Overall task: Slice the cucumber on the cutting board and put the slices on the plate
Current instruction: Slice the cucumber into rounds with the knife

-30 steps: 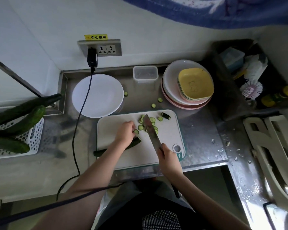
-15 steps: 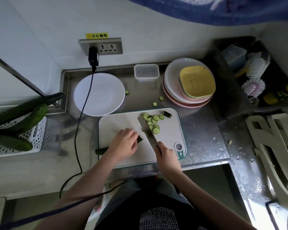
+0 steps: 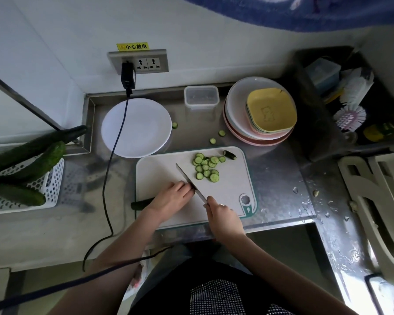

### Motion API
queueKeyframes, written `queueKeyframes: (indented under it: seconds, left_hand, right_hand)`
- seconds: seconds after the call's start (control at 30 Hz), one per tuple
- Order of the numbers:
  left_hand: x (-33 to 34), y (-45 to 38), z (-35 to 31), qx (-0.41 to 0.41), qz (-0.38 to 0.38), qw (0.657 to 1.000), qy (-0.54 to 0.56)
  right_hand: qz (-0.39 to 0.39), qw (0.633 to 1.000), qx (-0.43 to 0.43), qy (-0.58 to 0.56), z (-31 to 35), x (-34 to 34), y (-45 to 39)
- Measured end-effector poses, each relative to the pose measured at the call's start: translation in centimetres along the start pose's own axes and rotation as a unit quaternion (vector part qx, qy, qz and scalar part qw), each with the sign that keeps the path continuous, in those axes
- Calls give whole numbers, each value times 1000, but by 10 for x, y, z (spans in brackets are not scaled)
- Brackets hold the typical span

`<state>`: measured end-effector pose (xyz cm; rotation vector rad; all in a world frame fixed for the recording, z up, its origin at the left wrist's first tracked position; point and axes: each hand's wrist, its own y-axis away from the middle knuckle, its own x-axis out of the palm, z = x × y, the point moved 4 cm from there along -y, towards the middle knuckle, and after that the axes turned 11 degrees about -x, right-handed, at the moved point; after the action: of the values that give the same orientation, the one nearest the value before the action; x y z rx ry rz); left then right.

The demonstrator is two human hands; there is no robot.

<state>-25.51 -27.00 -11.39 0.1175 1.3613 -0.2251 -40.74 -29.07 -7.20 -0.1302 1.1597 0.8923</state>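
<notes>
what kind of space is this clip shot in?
Most likely a small home kitchen: a stainless steel counter with a cutting board of cucumber slices, stacked plates and bowls, and dish brushes at the sink side.

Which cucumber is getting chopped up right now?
The cucumber lying on the cutting board, held down by the left hand. The other cucumbers sit whole in the white basket at the left.
</notes>
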Motion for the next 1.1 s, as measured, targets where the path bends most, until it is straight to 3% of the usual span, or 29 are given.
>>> queueKeyframes:
  seconds: [0.7, 0.97, 1.1]
  left_hand:
    - [-3, -3, -1, -13, -1, 998, 62]
    - [-9, -3, -2, -14, -4, 996, 85]
    - [-8, -3, -2, -27, -2, 996, 90]
  right_hand:
    - [19, 999, -36, 33, -1, -5, -2]
    - [81, 996, 16, 39, -10, 2, -8]
    - [64, 997, -2, 34, -10, 2, -7]
